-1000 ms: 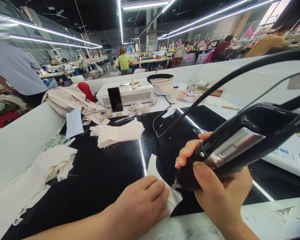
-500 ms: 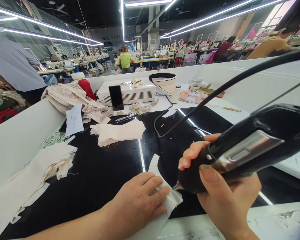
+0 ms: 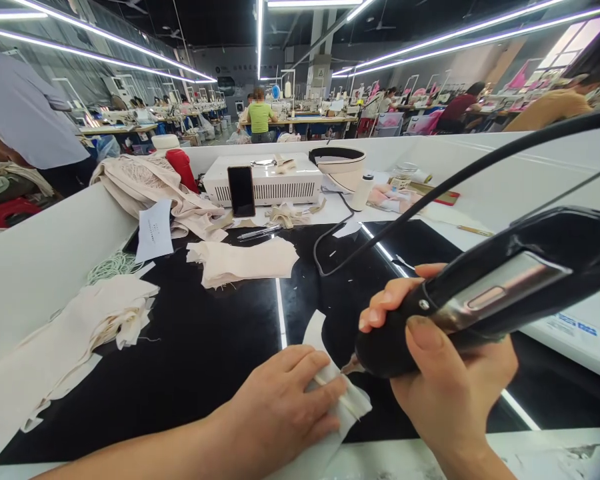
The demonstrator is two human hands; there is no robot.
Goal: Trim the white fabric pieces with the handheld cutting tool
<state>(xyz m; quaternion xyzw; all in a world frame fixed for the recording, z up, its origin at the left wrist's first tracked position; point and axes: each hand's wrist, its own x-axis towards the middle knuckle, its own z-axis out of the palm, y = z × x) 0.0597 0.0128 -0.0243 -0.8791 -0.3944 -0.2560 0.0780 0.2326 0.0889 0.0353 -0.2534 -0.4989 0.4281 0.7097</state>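
My right hand (image 3: 450,373) is closed around a black corded handheld tool (image 3: 480,303) with a silver panel on its side and a narrow metal tip. The tip is at the edge of a white fabric piece (image 3: 353,400), close to my left fingers; whether it touches is hard to tell. My left hand (image 3: 295,400) holds that fabric down on the glossy black work surface (image 3: 200,373), fingers bent and slightly apart. Beneath the palm, part of the fabric is hidden. A curved strip of the same cloth (image 3: 314,328) sticks out beyond my fingertips.
Stacked cream fabric pieces (image 3: 245,261) lie ahead, and a larger pile (image 3: 95,320) lies left. Farther back are a phone (image 3: 241,191), a white vented box (image 3: 285,183), a white bottle (image 3: 362,193) and a visor (image 3: 340,167). The tool's cable (image 3: 460,187) arcs overhead. White walls border the table.
The camera view has shifted slightly, so the background sits farther right. The tool tip is a little farther left along the fabric edge, nearer my left fingers. Both hands keep their hold.
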